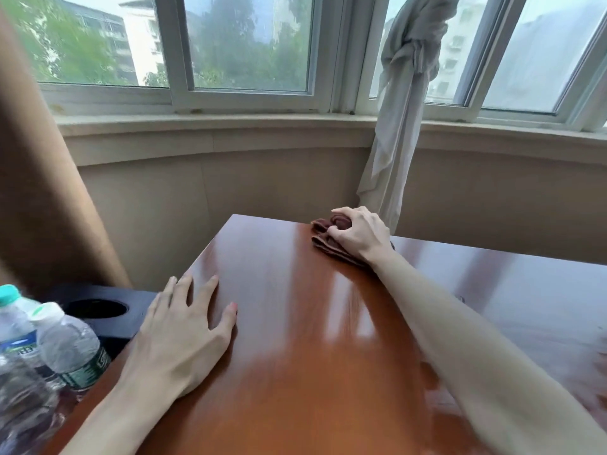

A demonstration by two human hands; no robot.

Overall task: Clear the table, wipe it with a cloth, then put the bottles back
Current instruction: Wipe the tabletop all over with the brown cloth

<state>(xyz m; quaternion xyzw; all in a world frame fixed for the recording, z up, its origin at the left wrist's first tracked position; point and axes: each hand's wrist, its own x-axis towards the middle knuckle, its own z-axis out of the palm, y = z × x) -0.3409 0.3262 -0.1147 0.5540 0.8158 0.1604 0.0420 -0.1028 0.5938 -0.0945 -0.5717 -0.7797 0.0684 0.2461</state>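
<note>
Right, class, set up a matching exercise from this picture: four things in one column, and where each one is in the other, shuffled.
Things:
1. cloth
2. left hand
3. bottles
4. knotted curtain

Places:
A. at the window
B. flat on the table's near left part
C. under the right hand, at the far edge
D. off the table's left side

Pairs: 1-C, 2-B, 3-D, 4-A

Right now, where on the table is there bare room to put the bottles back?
The table is bare between the left hand and the right forearm. The far edge holds the cloth under the right hand. Crowded off the left edge: the bottles.
</note>
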